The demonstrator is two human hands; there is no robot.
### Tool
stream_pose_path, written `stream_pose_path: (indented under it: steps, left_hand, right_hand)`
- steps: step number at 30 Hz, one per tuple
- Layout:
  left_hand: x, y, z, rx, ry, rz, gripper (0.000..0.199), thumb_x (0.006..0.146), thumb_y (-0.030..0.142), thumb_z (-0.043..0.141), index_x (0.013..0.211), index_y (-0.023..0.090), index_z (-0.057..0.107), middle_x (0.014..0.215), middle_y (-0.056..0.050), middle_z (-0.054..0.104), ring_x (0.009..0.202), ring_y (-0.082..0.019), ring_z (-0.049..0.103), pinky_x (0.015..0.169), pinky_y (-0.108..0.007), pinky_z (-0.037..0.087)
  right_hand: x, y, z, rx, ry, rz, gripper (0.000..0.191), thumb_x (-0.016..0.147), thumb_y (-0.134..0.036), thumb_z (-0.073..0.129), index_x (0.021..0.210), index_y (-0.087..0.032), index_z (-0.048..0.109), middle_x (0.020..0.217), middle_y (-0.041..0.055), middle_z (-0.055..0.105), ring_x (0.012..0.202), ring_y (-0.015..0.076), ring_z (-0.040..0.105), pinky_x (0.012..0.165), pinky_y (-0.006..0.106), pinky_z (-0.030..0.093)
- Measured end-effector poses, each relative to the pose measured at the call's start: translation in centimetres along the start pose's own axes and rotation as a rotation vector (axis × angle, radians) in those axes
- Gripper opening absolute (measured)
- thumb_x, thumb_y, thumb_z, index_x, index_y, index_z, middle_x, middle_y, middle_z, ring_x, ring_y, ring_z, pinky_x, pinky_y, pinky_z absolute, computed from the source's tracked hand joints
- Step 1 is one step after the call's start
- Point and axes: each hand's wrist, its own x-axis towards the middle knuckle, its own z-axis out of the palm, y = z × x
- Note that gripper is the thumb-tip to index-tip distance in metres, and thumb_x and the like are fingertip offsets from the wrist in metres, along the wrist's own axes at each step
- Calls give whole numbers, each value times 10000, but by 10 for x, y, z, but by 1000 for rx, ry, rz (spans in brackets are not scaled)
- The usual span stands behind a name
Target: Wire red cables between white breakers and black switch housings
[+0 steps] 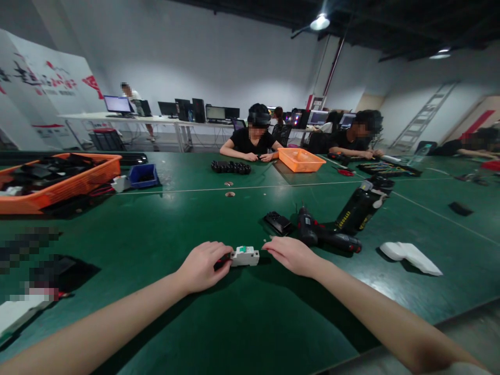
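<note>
A small white circuit breaker (246,256) with a green toggle stands on the green table, a little in front of me. My left hand (205,265) is closed around its left end, where a dark part shows between thumb and fingers. Just right of the breaker, apart from it, my right hand (291,255) has its thumb and fingertips pinched together. Whatever that pinch holds is too small to make out. Beyond my right hand lie a black box-shaped part (278,223) and a black cordless screwdriver (326,234) with red details.
A black bottle (363,205) stands behind the screwdriver, and a white angular piece (410,256) lies to the right. An orange basket (109,169) of dark parts and a blue bin (142,176) are at left. Across the table, people sit near an orange tray (300,162).
</note>
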Motion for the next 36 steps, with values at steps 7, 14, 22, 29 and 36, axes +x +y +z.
stream_pose_path:
  steps: [7, 14, 22, 29, 36]
  left_hand:
    - [1, -1, 2, -14, -21, -23, 221, 944, 285, 520, 1128, 196, 608, 999, -58, 714, 842, -173, 654, 738, -327, 523]
    - [0, -1, 2, -11, -17, -25, 227, 937, 293, 522, 1117, 185, 610, 959, -55, 710, 834, -182, 647, 767, -347, 516]
    - [0, -1, 1, -52, -24, -37, 226, 927, 292, 541, 1123, 204, 611, 971, -41, 708, 832, -169, 646, 751, -317, 508]
    - [0, -2, 1, -75, -20, -31, 236, 940, 301, 533, 1139, 202, 612, 987, -44, 709, 849, -165, 651, 753, -311, 511]
    - [0, -1, 1, -72, -24, -36, 233, 941, 292, 530, 1143, 204, 609, 993, -40, 708, 851, -164, 650, 759, -315, 512]
  right_hand:
    - [-3, 3, -9, -121, -112, 42, 241, 943, -348, 605, 1108, -176, 643, 1063, 103, 668, 948, 244, 654, 825, 368, 542]
    - [-2, 7, -9, -45, -151, 26, 143, 976, -263, 523, 966, -168, 630, 954, 82, 649, 869, 205, 619, 788, 326, 501]
    - [-2, 1, -7, 60, -165, 92, 159, 979, -286, 493, 998, -175, 606, 925, 66, 662, 815, 197, 615, 744, 323, 466]
    - [0, 0, -11, 57, -218, 111, 163, 989, -301, 469, 1001, -185, 582, 887, 48, 651, 753, 179, 600, 687, 298, 418]
    - [-2, 1, -13, 37, -224, 101, 141, 980, -292, 463, 961, -189, 557, 832, 32, 625, 702, 161, 566, 647, 279, 378]
